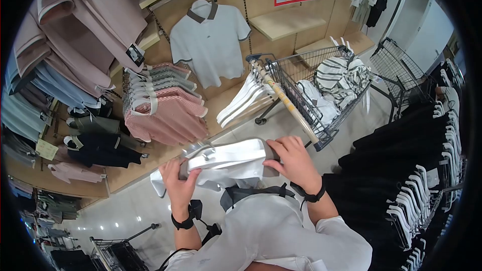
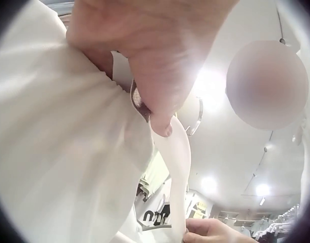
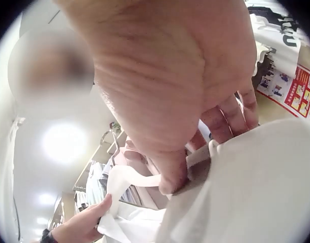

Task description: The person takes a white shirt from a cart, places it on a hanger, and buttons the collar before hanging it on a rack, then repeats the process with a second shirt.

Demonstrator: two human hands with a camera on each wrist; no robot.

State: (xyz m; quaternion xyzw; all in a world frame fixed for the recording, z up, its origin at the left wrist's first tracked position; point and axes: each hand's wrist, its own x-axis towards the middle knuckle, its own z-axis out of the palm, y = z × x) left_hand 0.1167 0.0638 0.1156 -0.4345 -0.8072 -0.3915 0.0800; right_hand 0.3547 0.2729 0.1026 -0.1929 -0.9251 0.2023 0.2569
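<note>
In the head view a white shirt [image 1: 236, 153] with grey-brown trim is held up before the person's chest, around a white hanger [image 2: 178, 157]. The metal hook [image 2: 198, 119] shows beyond the thumb in the left wrist view. At one end of the hanger, the left hand [image 1: 181, 183] pinches it together with the shirt, thumb on the near side. The right hand [image 1: 298, 163] grips the other end, its thumb over the trim [image 3: 198, 172] and its fingers behind the cloth. Shirt fabric hangs down below both hands.
Ahead stands a shopping cart [image 1: 326, 100] with striped and white garments, its handle near the right hand. A white polo shirt [image 1: 213, 42] hangs on the wall panel. Striped shirts [image 1: 163, 110] hang at left; black garments [image 1: 381, 150] on white hangers line the right.
</note>
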